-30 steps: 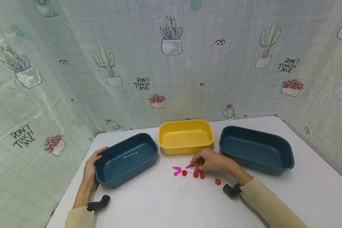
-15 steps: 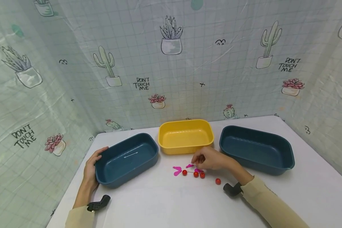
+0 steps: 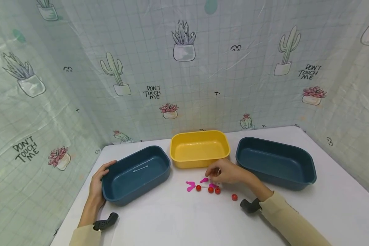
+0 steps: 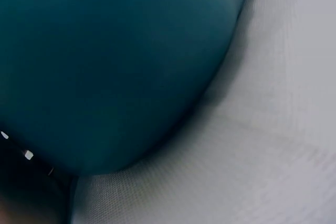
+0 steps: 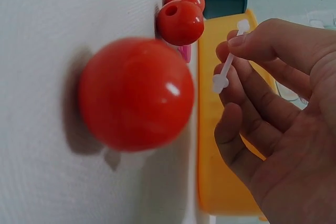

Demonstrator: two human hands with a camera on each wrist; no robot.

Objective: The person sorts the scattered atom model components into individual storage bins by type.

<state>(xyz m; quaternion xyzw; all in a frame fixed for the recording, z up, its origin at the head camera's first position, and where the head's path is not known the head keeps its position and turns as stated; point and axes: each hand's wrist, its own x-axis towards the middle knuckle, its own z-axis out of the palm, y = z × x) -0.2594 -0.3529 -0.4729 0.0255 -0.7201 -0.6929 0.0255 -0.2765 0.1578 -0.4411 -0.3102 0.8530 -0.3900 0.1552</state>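
My right hand (image 3: 226,172) is above the table in front of the yellow basin. In the right wrist view, its thumb and index finger pinch a small white plastic stick (image 5: 229,66) with a knob at each end. My left hand (image 3: 96,182) holds the left dark blue basin (image 3: 135,177) at its left side, fingers at the rim. A similar white stick (image 3: 140,168) lies inside that basin. On the table near my right hand are pink flat pieces (image 3: 190,186), another white stick (image 3: 204,187) and several red beads (image 3: 198,188).
The yellow basin (image 3: 200,163) stands at the back centre. A second dark blue basin (image 3: 275,162) is to its right, close to my right forearm. One red bead (image 3: 234,197) lies apart, nearer the front. A patterned cloth (image 3: 184,85) hangs behind the white table (image 3: 178,222).
My right hand has lifted slightly with the white stick and uncovered more of a pink piece. The left hand stays on the blue basin.
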